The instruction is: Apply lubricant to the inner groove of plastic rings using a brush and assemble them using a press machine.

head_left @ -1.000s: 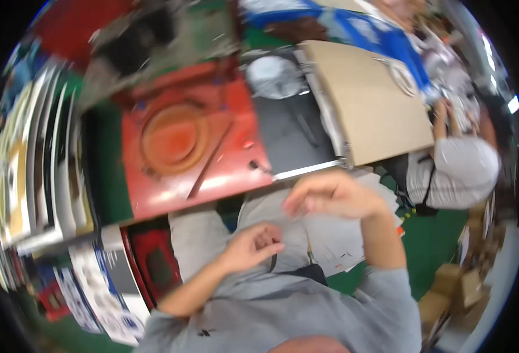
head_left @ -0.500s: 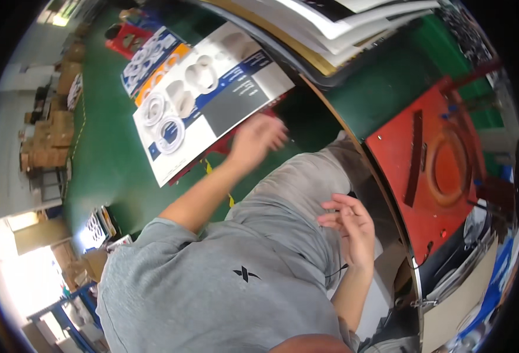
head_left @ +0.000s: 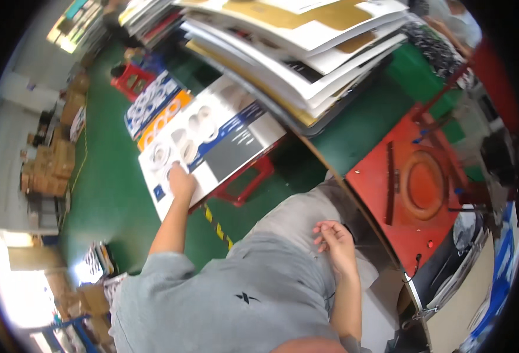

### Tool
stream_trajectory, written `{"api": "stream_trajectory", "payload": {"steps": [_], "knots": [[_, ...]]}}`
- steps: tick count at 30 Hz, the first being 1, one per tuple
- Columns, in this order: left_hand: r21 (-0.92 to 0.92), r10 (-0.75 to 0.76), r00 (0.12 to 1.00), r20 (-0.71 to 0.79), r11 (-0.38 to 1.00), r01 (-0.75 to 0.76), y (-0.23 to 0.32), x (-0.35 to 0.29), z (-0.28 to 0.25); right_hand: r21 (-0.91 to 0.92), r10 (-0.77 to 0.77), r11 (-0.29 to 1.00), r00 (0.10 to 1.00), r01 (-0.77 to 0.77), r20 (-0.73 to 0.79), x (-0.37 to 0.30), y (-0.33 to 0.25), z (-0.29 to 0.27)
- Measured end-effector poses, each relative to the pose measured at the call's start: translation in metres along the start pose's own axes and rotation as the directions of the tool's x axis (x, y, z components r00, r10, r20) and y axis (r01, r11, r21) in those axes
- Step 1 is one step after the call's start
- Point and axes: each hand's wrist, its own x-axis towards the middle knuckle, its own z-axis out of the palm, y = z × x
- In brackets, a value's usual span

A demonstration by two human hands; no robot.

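Observation:
My left hand (head_left: 180,180) reaches out to a large white, blue and grey printed sheet (head_left: 231,160) with round ring shapes on it. It lies over one ring shape near the sheet's left end; its fingers are blurred, and I cannot make out whether they pinch anything. A red stool (head_left: 248,187) shows beneath the sheet. Above my lap, my right hand (head_left: 337,242) hangs with loosely bent fingers, apart and holding nothing.
A tall stack of white and gold card sheets (head_left: 306,65) stands on the far side. To the right is a red board (head_left: 374,176) with a round ring-shaped part (head_left: 409,185). Orange and blue printed sheets (head_left: 153,103) lie beyond the white one. Cardboard boxes (head_left: 54,165) line the left.
My left hand has moved left, from beside the sheet's near edge onto its ring shapes. My right hand has dropped slightly. The view has shifted, showing more of the card stack.

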Motion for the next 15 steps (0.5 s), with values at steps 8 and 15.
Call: {"api": "stream_trajectory", "payload": {"steps": [8,15], "knots": [[-0.689,0.392,0.744,0.541,0.714,0.125,0.126,-0.011,-0.109,-0.034,-0.074,0.997,0.996,0.072,-0.056,0.007,0.007,-0.023],[-0.951,0.957,0.079,0.280,0.266,0.158,0.277,-0.101,-0.167,0.233,0.045,0.972,0.964,0.017,-0.261,0.012,0.053,-0.064]]}}
